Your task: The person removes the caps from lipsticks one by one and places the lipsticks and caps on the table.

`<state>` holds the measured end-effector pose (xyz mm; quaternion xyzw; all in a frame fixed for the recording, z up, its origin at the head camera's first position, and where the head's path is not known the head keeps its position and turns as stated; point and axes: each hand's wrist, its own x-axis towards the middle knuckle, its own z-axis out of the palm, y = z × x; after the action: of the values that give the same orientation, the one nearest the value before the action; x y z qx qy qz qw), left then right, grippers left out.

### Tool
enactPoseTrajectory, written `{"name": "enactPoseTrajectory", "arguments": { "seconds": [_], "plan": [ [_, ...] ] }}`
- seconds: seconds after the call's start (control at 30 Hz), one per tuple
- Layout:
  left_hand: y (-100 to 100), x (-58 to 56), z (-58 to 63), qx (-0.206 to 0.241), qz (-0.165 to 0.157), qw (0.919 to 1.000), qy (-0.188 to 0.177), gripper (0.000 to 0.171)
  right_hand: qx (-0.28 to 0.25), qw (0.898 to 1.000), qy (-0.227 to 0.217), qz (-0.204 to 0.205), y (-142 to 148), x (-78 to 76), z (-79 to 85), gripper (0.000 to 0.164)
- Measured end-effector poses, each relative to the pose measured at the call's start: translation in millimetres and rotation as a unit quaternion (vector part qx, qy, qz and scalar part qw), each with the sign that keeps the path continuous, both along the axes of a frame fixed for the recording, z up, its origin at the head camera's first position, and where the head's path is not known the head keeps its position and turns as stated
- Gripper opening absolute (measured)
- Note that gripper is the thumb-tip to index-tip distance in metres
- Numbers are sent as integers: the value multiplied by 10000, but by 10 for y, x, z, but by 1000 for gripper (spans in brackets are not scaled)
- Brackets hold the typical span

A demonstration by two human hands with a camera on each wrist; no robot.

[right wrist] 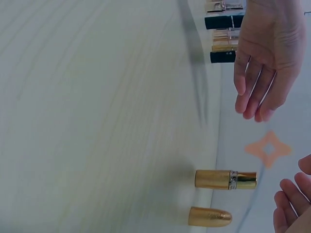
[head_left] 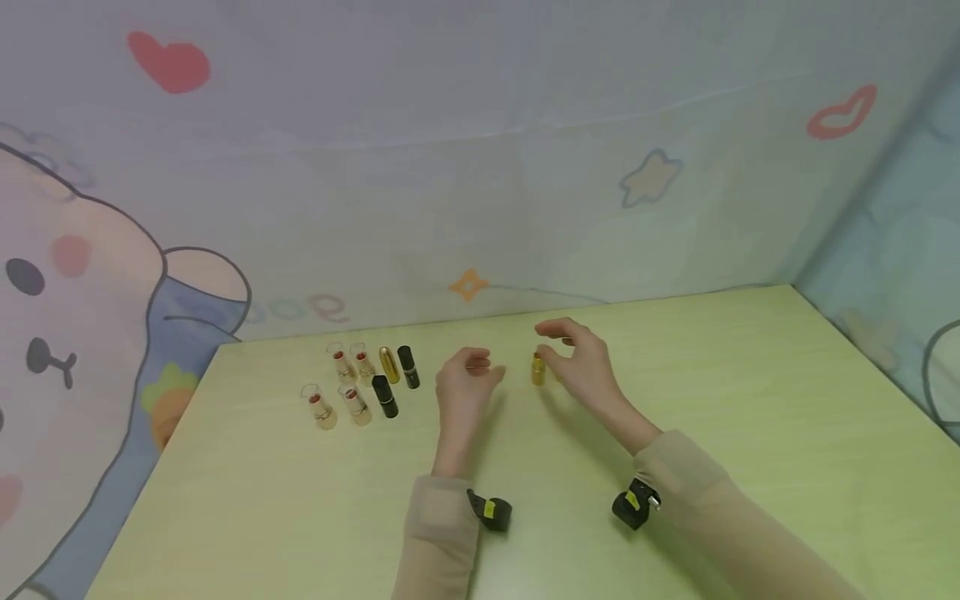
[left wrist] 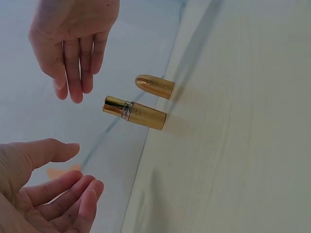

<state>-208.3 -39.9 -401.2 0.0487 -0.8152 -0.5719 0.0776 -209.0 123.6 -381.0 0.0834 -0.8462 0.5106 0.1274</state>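
A gold lipstick tube (head_left: 537, 369) stands upright on the table, its shiny upper collar exposed in the left wrist view. Next to it stands its rounded gold cap (left wrist: 154, 87), also visible in the right wrist view but hidden behind the right hand in the head view. My right hand (head_left: 583, 362) hovers by the tube, thumb and fingers apart and holding nothing; in both wrist views a gap shows between its fingers and the tube (right wrist: 214, 179). To the left, my left hand (head_left: 463, 387) is held in the air with loosely bent fingers and nothing in them.
Several lipsticks with red tips and clear caps (head_left: 355, 403) stand at the left of the table (head_left: 247, 467). Beside them are two black tubes (head_left: 386, 397) and a closed gold bullet-shaped lipstick (head_left: 388, 364). A printed cloth (head_left: 480, 200) hangs behind the table.
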Motion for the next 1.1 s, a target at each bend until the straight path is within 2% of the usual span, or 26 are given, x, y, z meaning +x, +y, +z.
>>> {"name": "enactPoseTrajectory", "arguments": {
  "seconds": [0.2, 0.43, 0.67, 0.87, 1.1],
  "plan": [
    [-89, 34, -27, 49, 109, 9999, -85, 29, 12, 9999, 94, 91, -101, 13, 28, 28],
    [-198, 90, -52, 136, 301, 9994, -33, 27, -165, 9995, -3, 278, -233, 21, 30, 28],
    [-304, 202, -76, 273, 738, 9969, -9, 23, -93, 9995, 29, 291, -387, 30, 34, 28],
    [-404, 283, -117, 305, 1047, 9940, 118, 24, -258, 9987, -5, 434, -538, 50, 22, 28],
    [-492, 351, -175, 338, 1351, 9903, 17, 24, -292, 9979, 27, 573, -683, 74, -25, 28]
  ]
}}
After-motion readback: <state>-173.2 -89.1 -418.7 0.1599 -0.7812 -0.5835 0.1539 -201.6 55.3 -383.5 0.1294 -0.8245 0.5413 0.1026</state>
